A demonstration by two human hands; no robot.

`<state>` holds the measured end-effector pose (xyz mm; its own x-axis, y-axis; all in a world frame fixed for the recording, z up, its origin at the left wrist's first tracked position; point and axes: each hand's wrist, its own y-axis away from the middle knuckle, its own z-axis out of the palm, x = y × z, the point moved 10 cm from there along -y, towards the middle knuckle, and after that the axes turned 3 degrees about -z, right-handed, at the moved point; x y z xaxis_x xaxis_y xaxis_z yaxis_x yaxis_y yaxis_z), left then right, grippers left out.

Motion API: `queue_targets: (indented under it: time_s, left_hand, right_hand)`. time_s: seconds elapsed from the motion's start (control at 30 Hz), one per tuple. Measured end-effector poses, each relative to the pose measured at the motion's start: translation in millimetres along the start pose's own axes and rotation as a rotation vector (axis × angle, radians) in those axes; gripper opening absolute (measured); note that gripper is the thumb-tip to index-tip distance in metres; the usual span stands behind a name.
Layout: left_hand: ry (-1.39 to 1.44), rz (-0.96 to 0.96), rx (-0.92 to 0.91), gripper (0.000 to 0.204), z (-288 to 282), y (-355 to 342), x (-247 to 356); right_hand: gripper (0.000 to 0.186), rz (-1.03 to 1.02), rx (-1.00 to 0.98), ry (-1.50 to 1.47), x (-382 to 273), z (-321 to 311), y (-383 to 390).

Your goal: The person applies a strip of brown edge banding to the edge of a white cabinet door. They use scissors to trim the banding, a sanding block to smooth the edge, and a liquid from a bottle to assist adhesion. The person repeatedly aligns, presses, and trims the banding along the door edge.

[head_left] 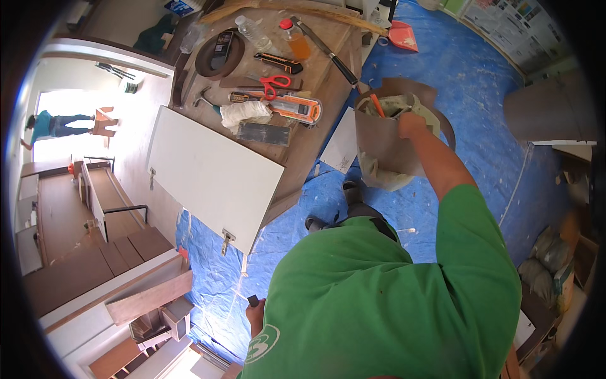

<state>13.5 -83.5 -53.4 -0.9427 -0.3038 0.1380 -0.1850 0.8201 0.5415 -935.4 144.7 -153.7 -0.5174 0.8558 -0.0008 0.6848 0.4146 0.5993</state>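
White print (262, 344) marks the shirt (372, 297); left fingers (252, 310) hold dark block (254, 300), right fingers (404, 125) unclear.

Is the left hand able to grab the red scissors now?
Probably not: the left hand is by the person's side, apparently holding a dark thing, and the white board lies between it and the scissors.

The right hand (413, 125) reaches into the mouth of a pale bag (386, 181) on the blue tarp (461, 95); the left hand (254, 318) holds a small black block (254, 300). A black-handled hammer (323, 49) and a white rectangular panel (214, 174) — metal-hinged — lie on the wooden worktop (344, 35).
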Motion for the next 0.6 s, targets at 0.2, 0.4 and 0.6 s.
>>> queue_targets:
  time_s: [0.2, 0.4, 0.6]
  left_hand:
    - [0.092, -0.004, 0.004, 0.032, 10.4, -2.1, -4.0]
    - [0.051, 0.027, -0.044, 0.035, 15.8, -18.7, -3.8]
    - [-0.012, 0.072, -0.054, 0.037, 11.6, -40.3, -2.2]
  right_hand:
    - [0.039, -0.023, 0.026, -0.018, 3.7, -3.1, 2.6]
    - [0.033, -0.040, 0.099, -0.093, 2.5, -12.0, 16.3]
    - [0.030, -0.043, 0.166, -0.140, -3.1, -8.0, 12.1]
